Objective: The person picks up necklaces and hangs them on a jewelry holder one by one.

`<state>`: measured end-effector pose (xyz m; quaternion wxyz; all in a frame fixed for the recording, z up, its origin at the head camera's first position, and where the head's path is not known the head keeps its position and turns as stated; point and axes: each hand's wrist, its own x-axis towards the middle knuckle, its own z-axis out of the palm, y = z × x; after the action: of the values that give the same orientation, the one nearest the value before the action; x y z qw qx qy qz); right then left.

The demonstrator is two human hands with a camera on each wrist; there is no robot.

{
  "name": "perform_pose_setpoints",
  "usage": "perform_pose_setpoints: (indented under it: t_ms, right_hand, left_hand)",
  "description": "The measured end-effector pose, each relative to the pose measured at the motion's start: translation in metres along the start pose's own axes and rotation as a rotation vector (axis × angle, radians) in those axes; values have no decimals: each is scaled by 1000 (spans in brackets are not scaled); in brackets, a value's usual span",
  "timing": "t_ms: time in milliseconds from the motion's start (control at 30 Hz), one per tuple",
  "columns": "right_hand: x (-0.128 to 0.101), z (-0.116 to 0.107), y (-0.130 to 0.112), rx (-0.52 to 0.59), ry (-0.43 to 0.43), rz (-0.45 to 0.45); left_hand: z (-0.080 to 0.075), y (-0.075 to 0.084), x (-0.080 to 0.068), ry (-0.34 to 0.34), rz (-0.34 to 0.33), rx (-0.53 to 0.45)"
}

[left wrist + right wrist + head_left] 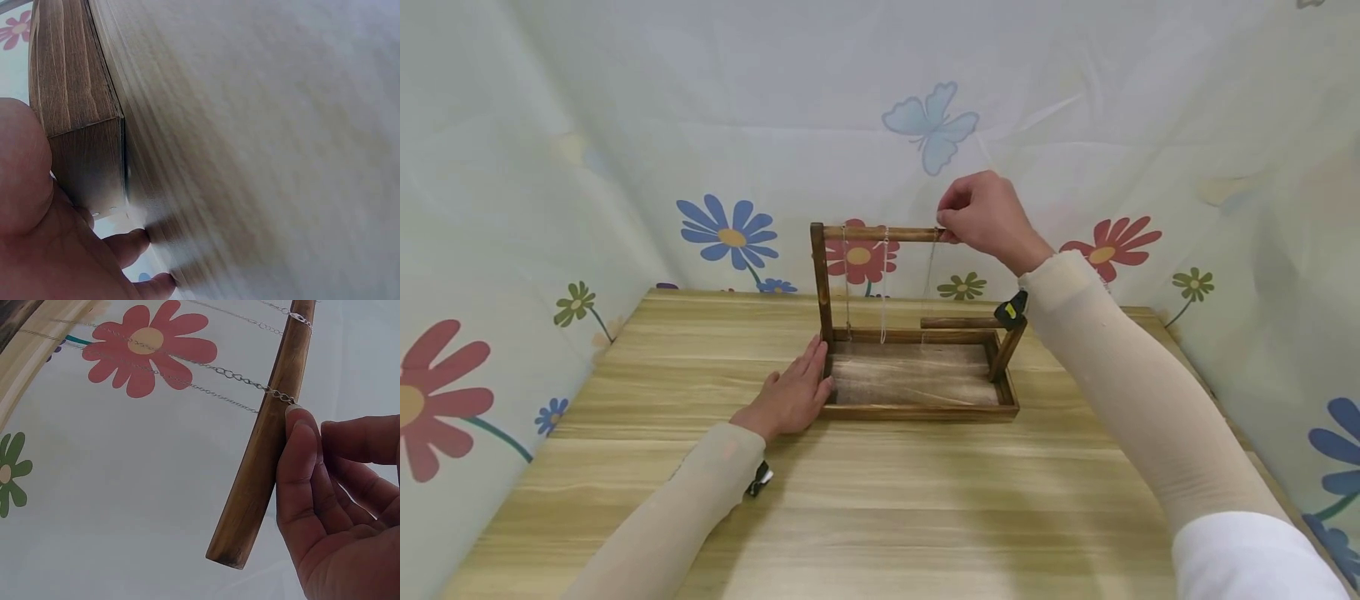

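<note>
Wood jewellery stand (917, 392) sits mid-table (880, 500), approx centred betw both arms: shallow tray base w/ dark upright post at left, long top bar (880, 234) running right from that post, plus a shorter lower bar (958, 322) on a second post at the tray's right end. R hand (981, 212) is up at the free end of the top bar, fingers curled, thumb and fingertips pinching at the bar where a thin chain (930, 279) hangs down toward the tray. Wrist view shows thumb (299, 462) pressed flat along the bar (265, 437), tip right beside the chain link (250, 382) wrapped over the wood; other fingers bent in behind. Can't tell if the pinch is on the chain itself or just the bar. Two more chains (866, 283) hang nearer the left post, ends reaching about tray level. L hand (793, 392) lies flat on the table, fingers straight and together, fingertips touching the tray's left wall near the post foot; L wrist view is blurry but shows palm (37, 237) against the tray's corner (81, 137), nothing gripped. Black tag w/ yellow spot (1011, 310) sits at R wrist, near the short bar. Backdrop: pale cloth (625, 125) printed w/ flowers and a butterfly, wrapping round the table on three sides.
</note>
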<state>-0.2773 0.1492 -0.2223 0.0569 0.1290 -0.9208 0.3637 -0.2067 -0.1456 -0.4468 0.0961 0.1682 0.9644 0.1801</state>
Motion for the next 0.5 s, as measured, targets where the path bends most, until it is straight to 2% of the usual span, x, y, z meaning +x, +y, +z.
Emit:
perform_pose_setpoints:
  t_ms: [167,500]
  right_hand:
    - [-5,0,4,-4,21,-17]
    - [-25,0,20,-44,129,-119]
  left_hand:
    - [0,0,1,-5,0,-13]
    - [-2,-3,-1,-8,12,-55]
